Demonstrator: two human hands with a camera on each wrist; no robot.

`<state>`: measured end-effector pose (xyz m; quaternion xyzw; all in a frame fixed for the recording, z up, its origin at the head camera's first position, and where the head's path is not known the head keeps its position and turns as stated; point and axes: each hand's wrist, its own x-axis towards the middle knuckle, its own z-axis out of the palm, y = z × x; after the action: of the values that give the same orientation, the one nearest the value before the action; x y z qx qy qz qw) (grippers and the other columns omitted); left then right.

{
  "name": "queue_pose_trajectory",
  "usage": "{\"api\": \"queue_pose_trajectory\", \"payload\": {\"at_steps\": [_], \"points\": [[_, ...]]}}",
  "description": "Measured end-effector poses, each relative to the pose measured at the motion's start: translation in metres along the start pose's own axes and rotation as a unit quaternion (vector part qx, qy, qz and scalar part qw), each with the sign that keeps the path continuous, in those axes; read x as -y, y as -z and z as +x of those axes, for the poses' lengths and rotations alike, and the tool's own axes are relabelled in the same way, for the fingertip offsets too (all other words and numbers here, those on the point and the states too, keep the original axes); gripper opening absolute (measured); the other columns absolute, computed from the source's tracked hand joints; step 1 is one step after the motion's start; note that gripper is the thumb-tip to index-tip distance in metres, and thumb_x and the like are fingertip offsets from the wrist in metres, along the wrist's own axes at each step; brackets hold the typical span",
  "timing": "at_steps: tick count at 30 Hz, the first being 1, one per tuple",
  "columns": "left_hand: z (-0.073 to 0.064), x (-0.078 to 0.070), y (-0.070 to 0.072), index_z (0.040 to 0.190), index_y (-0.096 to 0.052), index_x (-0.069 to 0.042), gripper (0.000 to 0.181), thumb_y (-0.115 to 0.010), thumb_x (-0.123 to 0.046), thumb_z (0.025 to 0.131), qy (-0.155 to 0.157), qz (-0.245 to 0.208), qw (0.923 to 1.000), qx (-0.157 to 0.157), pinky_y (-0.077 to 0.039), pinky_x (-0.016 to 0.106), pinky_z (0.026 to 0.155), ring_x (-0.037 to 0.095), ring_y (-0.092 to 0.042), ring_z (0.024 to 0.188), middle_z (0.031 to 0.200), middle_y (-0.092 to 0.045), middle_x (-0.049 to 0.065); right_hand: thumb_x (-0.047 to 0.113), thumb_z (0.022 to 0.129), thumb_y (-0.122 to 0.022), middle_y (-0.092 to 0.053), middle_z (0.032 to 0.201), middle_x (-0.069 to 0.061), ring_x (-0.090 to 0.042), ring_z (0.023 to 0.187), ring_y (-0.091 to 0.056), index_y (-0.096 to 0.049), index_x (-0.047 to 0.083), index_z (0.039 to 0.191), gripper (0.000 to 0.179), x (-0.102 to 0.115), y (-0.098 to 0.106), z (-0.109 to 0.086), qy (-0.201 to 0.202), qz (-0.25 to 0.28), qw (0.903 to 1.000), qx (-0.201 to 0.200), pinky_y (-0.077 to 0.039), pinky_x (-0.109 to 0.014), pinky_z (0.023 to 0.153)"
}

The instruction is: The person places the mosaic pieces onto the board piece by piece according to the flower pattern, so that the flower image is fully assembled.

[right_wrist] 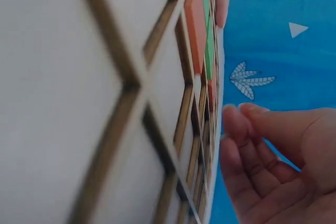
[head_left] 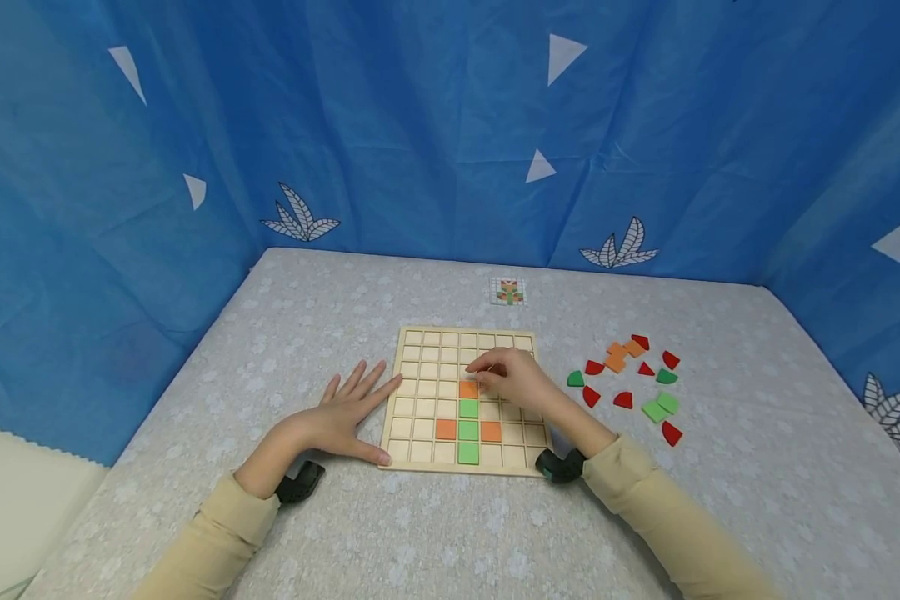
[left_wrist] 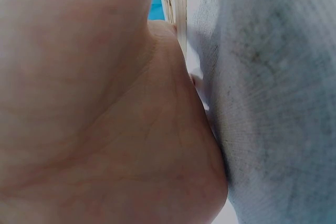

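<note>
A wooden grid board [head_left: 412, 457] lies flat on the table. Green square tiles [head_left: 468, 430] fill a column of cells, with an orange tile [head_left: 468, 390] at its top and an orange tile on each side lower down. My left hand [head_left: 345, 421] rests spread at the board's left edge, its thumb by the lower left corner; the palm fills much of the left wrist view. My right hand [head_left: 513, 379] is over the board, loosely bent fingertips close above the top orange tile. In the right wrist view no piece shows between the thumb and fingers [right_wrist: 262, 166].
Right of the board lie loose red pieces [head_left: 623, 400], orange squares [head_left: 615, 362], light green squares [head_left: 654, 411] and dark green pieces [head_left: 667, 377]. A small pattern card [head_left: 508, 292] lies behind the board. A blue curtain [head_left: 450, 125] hangs beyond the patterned tablecloth [head_left: 330, 533].
</note>
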<state>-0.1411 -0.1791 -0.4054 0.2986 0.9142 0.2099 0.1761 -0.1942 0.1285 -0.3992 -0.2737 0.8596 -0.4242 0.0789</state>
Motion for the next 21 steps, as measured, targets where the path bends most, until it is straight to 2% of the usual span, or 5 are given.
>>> {"api": "queue_pose_trajectory", "payload": {"at_steps": [4,9,15,21], "points": [[0.000,0.001,-0.001,0.152,-0.011,-0.011,0.111,-0.069,-0.062,0.072,0.001,0.000,1.0000,0.001,0.009,0.062,0.101,0.038,0.015,0.136,0.154,0.007,0.017,0.005,0.092,-0.059,-0.066,0.097,-0.008,-0.016,0.073,-0.063,-0.069,0.002,0.106,0.017,0.005,0.012,-0.009,-0.004,-0.006,0.9998,-0.021,-0.050,-0.031,0.068],[0.000,0.002,-0.001,0.152,-0.011,-0.012,0.111,-0.069,-0.063,0.072,0.003,0.001,1.0000,0.000,0.009,0.062,0.101,0.038,0.016,0.136,0.154,0.007,0.017,0.005,0.092,-0.059,-0.066,0.100,-0.011,-0.019,0.078,-0.064,-0.068,0.001,0.108,0.018,0.001,0.033,-0.027,-0.016,0.001,0.9982,-0.058,-0.052,-0.032,0.069],[0.000,0.001,-0.001,0.152,-0.011,-0.012,0.111,-0.069,-0.063,0.072,0.004,0.000,1.0000,-0.002,0.009,0.061,0.101,0.038,0.015,0.136,0.154,0.007,0.017,0.007,0.093,-0.060,-0.065,0.102,-0.014,-0.022,0.083,-0.063,-0.067,0.000,0.110,0.020,-0.025,0.067,-0.062,-0.046,-0.029,0.9926,-0.108,-0.052,-0.035,0.070],[0.001,0.000,0.000,0.152,-0.011,-0.013,0.111,-0.069,-0.062,0.072,0.001,-0.004,1.0000,0.000,0.009,0.062,0.101,0.038,0.015,0.136,0.154,0.007,0.017,0.012,0.091,-0.063,-0.063,0.101,-0.014,-0.027,0.087,-0.059,-0.066,0.000,0.109,0.022,-0.054,0.102,-0.103,-0.095,-0.090,0.9772,-0.167,-0.052,-0.033,0.064]]}}
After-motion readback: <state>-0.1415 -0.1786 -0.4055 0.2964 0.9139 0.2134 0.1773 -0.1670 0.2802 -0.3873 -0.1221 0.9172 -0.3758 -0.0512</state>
